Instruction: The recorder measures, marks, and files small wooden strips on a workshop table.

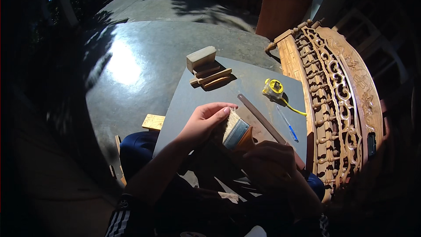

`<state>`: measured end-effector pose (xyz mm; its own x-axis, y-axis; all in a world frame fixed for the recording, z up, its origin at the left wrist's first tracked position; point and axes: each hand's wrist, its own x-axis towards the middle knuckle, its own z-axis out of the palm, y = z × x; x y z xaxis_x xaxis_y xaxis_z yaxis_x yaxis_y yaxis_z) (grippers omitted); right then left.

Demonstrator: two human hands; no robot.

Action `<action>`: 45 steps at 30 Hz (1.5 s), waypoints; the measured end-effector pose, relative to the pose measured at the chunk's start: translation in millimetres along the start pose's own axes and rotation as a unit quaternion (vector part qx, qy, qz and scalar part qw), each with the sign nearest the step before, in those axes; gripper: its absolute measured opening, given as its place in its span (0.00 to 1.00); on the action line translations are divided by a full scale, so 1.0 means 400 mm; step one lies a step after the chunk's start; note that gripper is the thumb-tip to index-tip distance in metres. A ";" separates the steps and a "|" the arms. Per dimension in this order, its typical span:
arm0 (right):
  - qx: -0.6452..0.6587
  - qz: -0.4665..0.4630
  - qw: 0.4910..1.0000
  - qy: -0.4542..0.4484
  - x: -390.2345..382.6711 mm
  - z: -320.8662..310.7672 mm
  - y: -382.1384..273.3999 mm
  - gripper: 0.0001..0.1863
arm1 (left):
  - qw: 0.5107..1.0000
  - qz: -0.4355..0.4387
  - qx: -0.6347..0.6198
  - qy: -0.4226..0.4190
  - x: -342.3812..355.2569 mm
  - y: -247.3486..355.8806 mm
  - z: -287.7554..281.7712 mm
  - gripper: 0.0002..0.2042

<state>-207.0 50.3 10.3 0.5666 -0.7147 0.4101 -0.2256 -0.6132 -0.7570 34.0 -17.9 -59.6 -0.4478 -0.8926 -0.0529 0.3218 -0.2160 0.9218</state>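
A flat paintbrush (238, 131) with pale bristles, a grey metal band and a brown wooden handle is held above the near part of a grey board (180, 101). My right hand (272, 162), in shadow, closes round its handle. At the bristle tips, the thumb and forefinger of my left hand (206, 120) pinch the bristles. Just beyond the brush lies a long dark wooden strip (262, 120), slanting toward my right hand. To its right rest a yellow tape measure (274, 87) and a blue pen (288, 125).
Small wood pieces (215, 78) and a pale wooden block (201, 58) sit at the board's far left. Carved, turned woodwork (326, 101) stands along the right side. A brown panel (280, 11) leans farther back. Sunlit concrete floor (149, 52) stretches to the left.
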 end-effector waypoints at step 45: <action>-0.065 0.273 0.907 0.315 -0.138 -0.286 0.265 0.19 | 0.999 -0.025 0.037 0.031 -0.003 -0.003 0.008 0.18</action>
<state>-353.1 -13.9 -34.5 -0.2134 -0.9489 0.2324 -0.4515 -0.1151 -0.8848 31.4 -15.4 -59.2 -0.4091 -0.9046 -0.1200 0.2375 -0.2325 0.9431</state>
